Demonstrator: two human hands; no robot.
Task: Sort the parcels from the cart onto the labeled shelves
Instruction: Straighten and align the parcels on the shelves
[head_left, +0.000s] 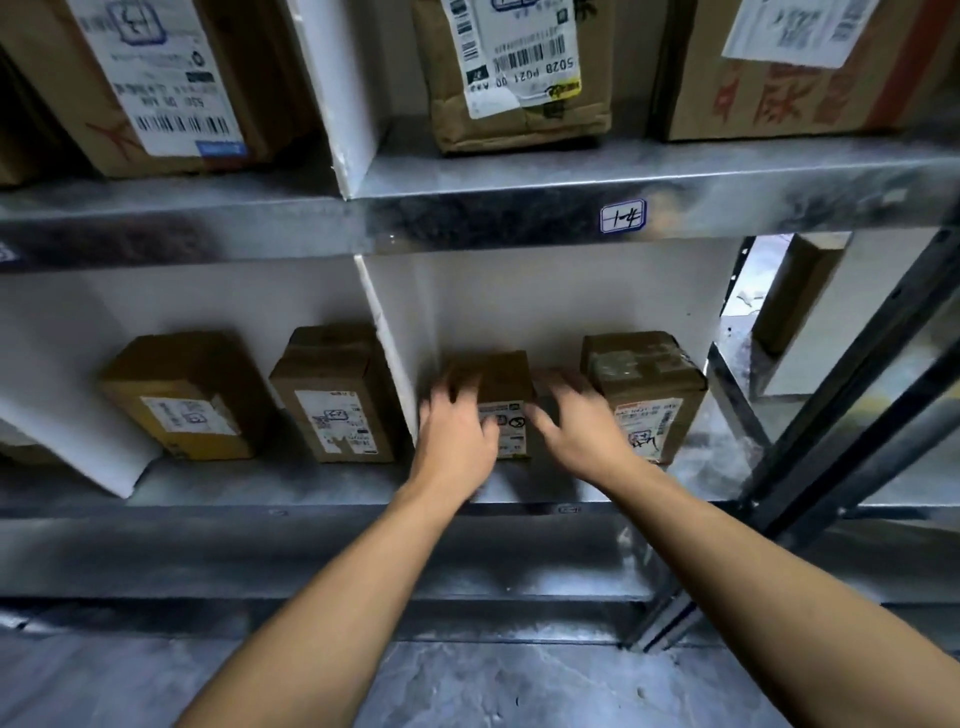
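1. The small parcel (501, 382) stands on the lower shelf (311, 483). It is in the part just right of the white divider (387, 343), close to the back wall.
2. Both arms reach out to it, one hand on each side.
3. The left hand (457, 434) is at the parcel's left front corner. Its fingers (448, 387) lie over the top left edge, and its thumb sits in front of the paper label.
4. That hand is blurry, so I cannot tell if it is holding the parcel or only touching it.
5. The right hand (582, 431) is at the parcel's right side. Its fingers (569, 387) are spread out and loose, not holding anything.
6. Those fingers are in the gap between the small parcel and a bigger box (647, 384) just beside it. The thumb points at the parcel's label.
7. Two more boxes (337, 395) stand on the same shelf, on the other side of the divider.
8. A little tag (623, 215) with "1-4" written on it is stuck on the edge of the upper shelf (467, 213), right above the parcel.
9. More boxes sit on that upper shelf.
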